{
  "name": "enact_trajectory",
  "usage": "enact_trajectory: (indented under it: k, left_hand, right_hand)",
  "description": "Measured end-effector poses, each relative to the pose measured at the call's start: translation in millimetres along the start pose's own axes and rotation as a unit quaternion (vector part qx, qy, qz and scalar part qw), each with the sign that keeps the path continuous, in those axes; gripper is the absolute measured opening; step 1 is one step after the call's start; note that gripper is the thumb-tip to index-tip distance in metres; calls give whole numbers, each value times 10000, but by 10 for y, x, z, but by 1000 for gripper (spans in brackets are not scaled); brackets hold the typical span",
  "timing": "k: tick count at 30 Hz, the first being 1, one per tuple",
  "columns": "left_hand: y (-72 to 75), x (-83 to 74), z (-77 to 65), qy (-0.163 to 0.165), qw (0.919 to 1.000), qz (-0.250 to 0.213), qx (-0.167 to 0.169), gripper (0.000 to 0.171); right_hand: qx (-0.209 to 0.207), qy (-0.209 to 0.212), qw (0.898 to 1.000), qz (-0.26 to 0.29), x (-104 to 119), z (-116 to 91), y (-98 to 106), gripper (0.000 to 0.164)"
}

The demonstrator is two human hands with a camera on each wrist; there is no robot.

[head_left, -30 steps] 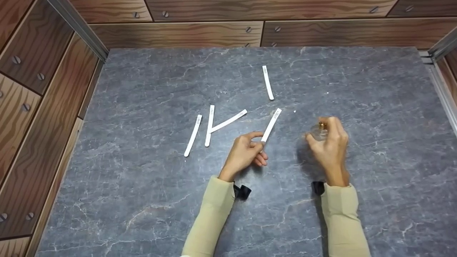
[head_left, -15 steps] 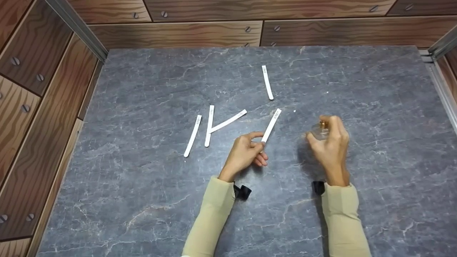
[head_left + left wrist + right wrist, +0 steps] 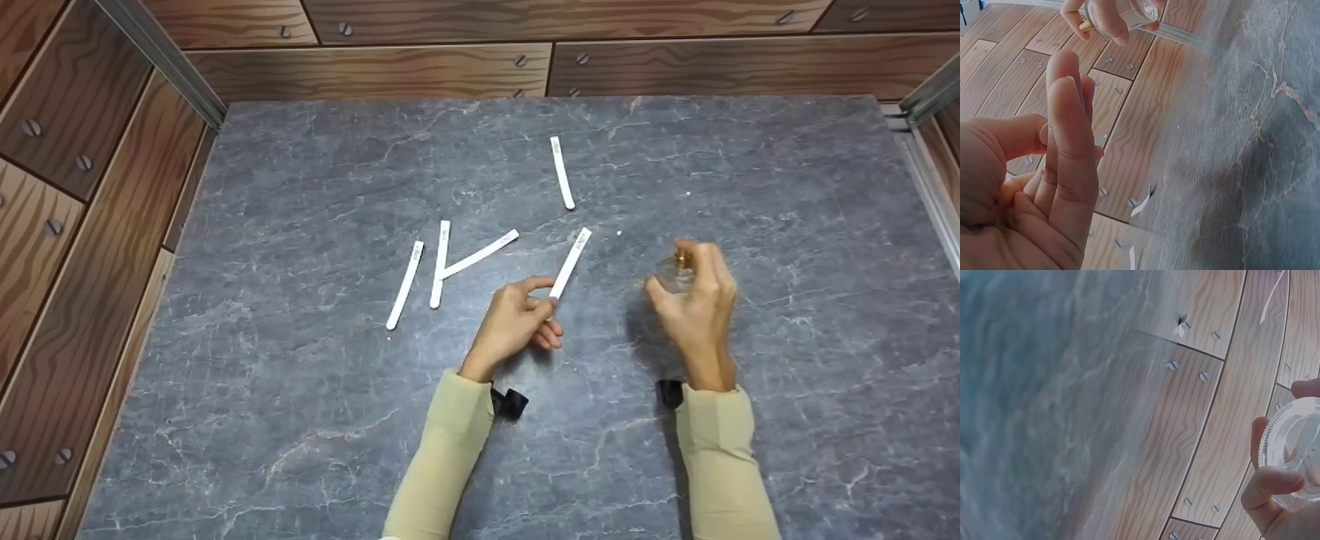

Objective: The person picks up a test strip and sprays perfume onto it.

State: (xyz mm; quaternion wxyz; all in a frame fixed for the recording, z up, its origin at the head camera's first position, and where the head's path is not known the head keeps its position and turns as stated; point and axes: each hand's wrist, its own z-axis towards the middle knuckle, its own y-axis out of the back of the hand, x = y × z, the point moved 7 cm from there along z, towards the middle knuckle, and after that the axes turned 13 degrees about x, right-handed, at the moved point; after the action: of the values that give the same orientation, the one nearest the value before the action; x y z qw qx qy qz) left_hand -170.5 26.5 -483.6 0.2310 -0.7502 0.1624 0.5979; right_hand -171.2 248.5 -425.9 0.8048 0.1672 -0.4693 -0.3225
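Observation:
My left hand (image 3: 514, 322) pinches a white paper perfume test strip (image 3: 571, 262) by its lower end, between thumb and fingers; the strip slants up to the right, small dark print near its top. To the right, my right hand (image 3: 697, 307) grips a clear glass perfume bottle (image 3: 677, 279) above the table. Its index finger lies over the gold spray top (image 3: 681, 259). In the right wrist view, the ribbed round base of the bottle (image 3: 1297, 439) shows, with thumb and fingers around it. The left wrist view shows the bottle (image 3: 1135, 12) at the top, beyond the left hand's fingers.
On the grey marbled table (image 3: 300, 420) lie several more test strips: one at the back (image 3: 562, 174), one at the left (image 3: 405, 286), and a slanted strip (image 3: 484, 253) touching an upright strip (image 3: 439, 289). Wood-patterned panels (image 3: 420, 71) border the table.
My right hand has shifted very slightly right with the perfume bottle. My left hand and its test strip stay in place, as do the strips on the table.

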Motion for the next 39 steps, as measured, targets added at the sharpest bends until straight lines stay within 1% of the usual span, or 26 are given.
enact_trajectory:
  k: [12, 19, 25, 33, 39]
  left_hand:
    - [-5, -4, -12, -16, 10000, -7, -3, 39]
    - [-7, -5, -15, -49, 10000, -7, 30, 39]
    - [-4, -4, -8, -82, 10000, 13, 30, 38]
    - [13, -9, -9, -43, 10000, 13, 12, 39]
    - [13, -10, -10, 46, 10000, -46, 4, 40]
  right_hand:
    - [71, 57, 10000, -39, -16, -17, -3, 40]
    - [-13, 8, 10000, 33, -17, -21, -2, 37]
    - [37, 41, 10000, 5, -6, -26, 2, 37]
    - [-5, -45, 9999, 94, -22, -25, 4, 40]
    - [95, -4, 9999, 32, -4, -24, -3, 39]
